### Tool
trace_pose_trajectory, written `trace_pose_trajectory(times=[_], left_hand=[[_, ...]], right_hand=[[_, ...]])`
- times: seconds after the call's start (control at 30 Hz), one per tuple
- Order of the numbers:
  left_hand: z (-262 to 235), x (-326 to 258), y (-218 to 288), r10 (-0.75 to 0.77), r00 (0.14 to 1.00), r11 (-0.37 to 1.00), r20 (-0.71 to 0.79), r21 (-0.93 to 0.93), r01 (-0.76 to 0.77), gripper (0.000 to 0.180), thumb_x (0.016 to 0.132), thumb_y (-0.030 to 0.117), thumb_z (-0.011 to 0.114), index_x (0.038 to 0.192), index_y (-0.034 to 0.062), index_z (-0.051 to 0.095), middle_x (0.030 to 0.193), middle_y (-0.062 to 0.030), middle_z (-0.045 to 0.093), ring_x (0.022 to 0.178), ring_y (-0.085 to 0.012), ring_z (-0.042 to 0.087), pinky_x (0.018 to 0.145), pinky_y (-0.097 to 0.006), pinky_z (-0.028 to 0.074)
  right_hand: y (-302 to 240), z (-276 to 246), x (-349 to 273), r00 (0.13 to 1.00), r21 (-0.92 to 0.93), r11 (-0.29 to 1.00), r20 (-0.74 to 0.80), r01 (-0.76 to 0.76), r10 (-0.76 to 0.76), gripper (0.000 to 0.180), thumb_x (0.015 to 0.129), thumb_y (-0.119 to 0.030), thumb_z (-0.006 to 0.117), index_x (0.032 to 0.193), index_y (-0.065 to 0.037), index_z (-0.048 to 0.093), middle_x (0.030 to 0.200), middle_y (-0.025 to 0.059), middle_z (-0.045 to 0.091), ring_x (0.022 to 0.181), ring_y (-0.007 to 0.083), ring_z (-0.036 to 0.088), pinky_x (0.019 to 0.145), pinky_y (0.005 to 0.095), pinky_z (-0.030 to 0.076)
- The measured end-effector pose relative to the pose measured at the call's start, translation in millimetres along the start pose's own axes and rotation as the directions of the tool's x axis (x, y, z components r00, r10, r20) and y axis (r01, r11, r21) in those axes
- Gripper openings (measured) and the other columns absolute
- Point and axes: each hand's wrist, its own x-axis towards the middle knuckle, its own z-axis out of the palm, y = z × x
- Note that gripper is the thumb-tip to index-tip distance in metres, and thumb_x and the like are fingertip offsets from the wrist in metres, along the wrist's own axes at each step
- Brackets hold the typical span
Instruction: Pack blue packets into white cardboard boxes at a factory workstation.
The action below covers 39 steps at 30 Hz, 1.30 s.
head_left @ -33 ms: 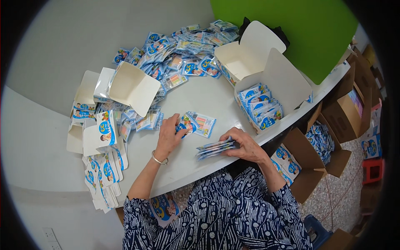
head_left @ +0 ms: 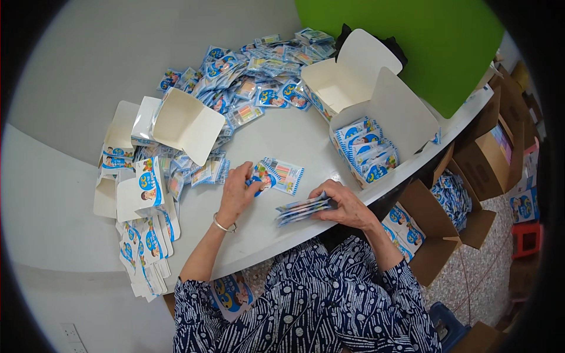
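Observation:
My right hand (head_left: 344,203) grips a small stack of flat blue-and-white packets (head_left: 300,210) by its right end, held on edge just above the table's front part. To the left, my left hand (head_left: 238,188) has its thumb and fingers around the left end of a blue packet (head_left: 265,177) on the table; part of that packet is hidden under the fingers. Overlapping it on the right lies a clear-fronted packet (head_left: 286,176) with coloured sticks inside. Right of my hands stands an open white box (head_left: 351,172) holding rows of these packets.
A large heap of packets (head_left: 235,73) spreads along the table's back. Behind the filled box sits another open box (head_left: 335,94). Open boxes (head_left: 188,120) and flat cartons (head_left: 150,247) crowd the left. Brown cardboard boxes (head_left: 432,217) stand beyond the table's right edge (head_left: 424,165).

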Motion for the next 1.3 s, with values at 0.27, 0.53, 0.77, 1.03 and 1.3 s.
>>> trace_pose_trajectory(times=[0.27,0.53,0.77,1.03,1.3], left_hand=[[-0.3,45.4,18.5,0.407,0.892,0.912,0.199,-0.153,-0.382,0.036,0.074,0.013,0.075,0.106,0.005,0.06,0.111,-0.008,0.061,0.106,-0.0296,0.054,0.089,-0.041,0.044],[0.6,62.1,31.4,0.081,0.867,0.992,0.491,0.048,-0.12,0.036,0.072,0.017,0.074,0.103,0.0067,0.059,0.095,-0.0082,0.061,0.099,-0.0295,0.054,0.087,-0.039,0.043],[-15.4,175.5,-42.6,0.031,0.993,0.995,0.112,-0.101,-0.02,0.037,0.069,0.03,0.072,0.088,-0.0003,0.065,0.087,-0.0198,0.064,0.081,-0.0354,0.061,0.074,-0.044,0.05],[1.7,181.7,-88.1,-0.021,0.989,0.946,0.144,0.322,-0.027,0.041,0.069,0.027,0.072,0.097,0.0003,0.06,0.098,-0.0211,0.064,0.088,-0.0373,0.062,0.08,-0.041,0.049],[2.0,38.3,58.6,0.327,0.907,0.942,0.264,-0.174,-0.289,0.044,0.083,0.017,0.065,0.124,0.0059,0.049,0.117,-0.0171,0.059,0.1,-0.0349,0.062,0.083,-0.038,0.049]], right_hand=[[0.1,-1.1,1.4,0.998,-0.019,1.0,0.069,0.006,-0.005,0.035,0.074,-0.024,0.075,0.101,-0.01,0.058,0.102,0.005,0.058,0.102,0.0236,0.052,0.092,0.0347,0.038],[2.4,-1.7,-1.1,0.995,0.003,0.995,0.01,0.102,-0.102,0.036,0.069,-0.015,0.077,0.097,-0.008,0.056,0.113,0.0049,0.058,0.111,0.0241,0.05,0.096,0.036,0.038],[2.6,0.4,-0.8,0.996,-0.001,0.996,0.023,0.087,-0.087,0.035,0.071,-0.02,0.075,0.098,-0.011,0.055,0.113,0.0033,0.058,0.111,0.0229,0.05,0.098,0.036,0.036],[2.2,4.4,2.0,0.994,-0.002,0.996,0.059,0.089,-0.089,0.036,0.071,-0.018,0.076,0.099,-0.01,0.055,0.126,0.0083,0.054,0.12,0.0264,0.047,0.104,0.0371,0.034],[5.8,4.8,-2.5,0.995,-0.004,0.995,-0.037,0.095,-0.095,0.05,0.07,-0.021,0.078,0.109,-0.009,0.05,0.152,0.0181,0.026,0.134,0.0362,0.035,0.11,0.0422,0.03]])
